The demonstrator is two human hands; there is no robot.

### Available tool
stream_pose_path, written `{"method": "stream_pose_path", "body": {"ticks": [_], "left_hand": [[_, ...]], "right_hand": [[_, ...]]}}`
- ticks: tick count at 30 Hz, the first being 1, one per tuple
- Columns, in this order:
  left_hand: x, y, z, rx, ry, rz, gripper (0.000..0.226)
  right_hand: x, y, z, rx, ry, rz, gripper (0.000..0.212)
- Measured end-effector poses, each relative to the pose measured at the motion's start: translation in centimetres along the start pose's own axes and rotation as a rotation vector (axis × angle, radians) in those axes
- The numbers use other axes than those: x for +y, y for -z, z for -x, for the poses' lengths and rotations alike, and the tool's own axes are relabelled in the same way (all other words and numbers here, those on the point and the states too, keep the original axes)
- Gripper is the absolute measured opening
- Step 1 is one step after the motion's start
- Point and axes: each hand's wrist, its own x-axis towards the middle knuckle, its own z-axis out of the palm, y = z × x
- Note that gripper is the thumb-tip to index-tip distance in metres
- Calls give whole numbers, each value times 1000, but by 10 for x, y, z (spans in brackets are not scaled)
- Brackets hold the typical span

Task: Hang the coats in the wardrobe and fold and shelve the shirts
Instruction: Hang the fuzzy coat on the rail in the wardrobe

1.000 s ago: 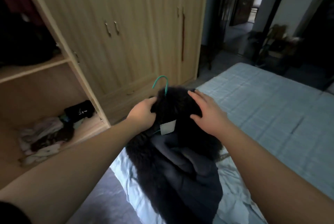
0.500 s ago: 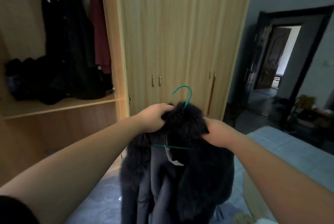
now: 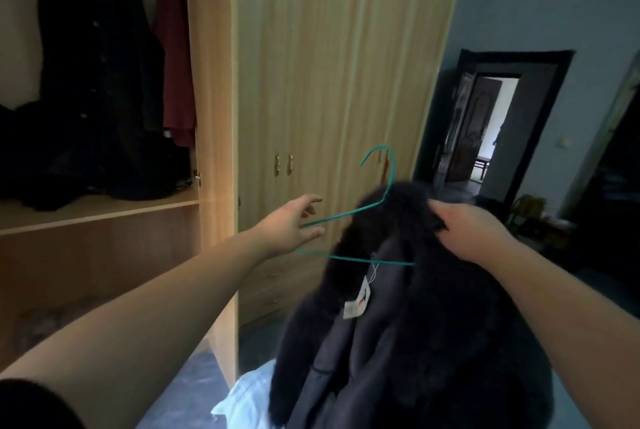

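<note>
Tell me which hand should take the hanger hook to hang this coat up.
Probably left. The left hand is open beside the green hanger's bare end, toward the open wardrobe; the right hand grips the black coat's furry collar.

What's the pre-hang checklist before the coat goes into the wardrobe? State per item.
1. Coat seated on hanger: not ok. The left end of the green hanger sticks out bare; the black fur-collared coat covers only its right side.
2. Right hand on the coat: ok, it grips the collar.
3. Left hand on the hanger: cannot tell; the fingers are spread at the bare end, contact unclear.
4. Hook free: ok, it stands clear above the collar.
5. Open wardrobe compartment: ok, open, with dark coats hanging inside.
6. Rail space: cannot tell, the rail is out of view.
</note>
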Motion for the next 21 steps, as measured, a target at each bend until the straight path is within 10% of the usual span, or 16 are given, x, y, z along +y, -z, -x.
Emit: {"method": "stream_pose_path", "body": {"ticks": [14, 21], "left_hand": [[21, -197, -34, -297, 79, 327, 115], [83, -332, -22, -623, -188, 101, 115]], "right_hand": [[88, 36, 126, -85, -440, 92, 41], [131, 55, 211, -121, -651, 42, 44]]}}
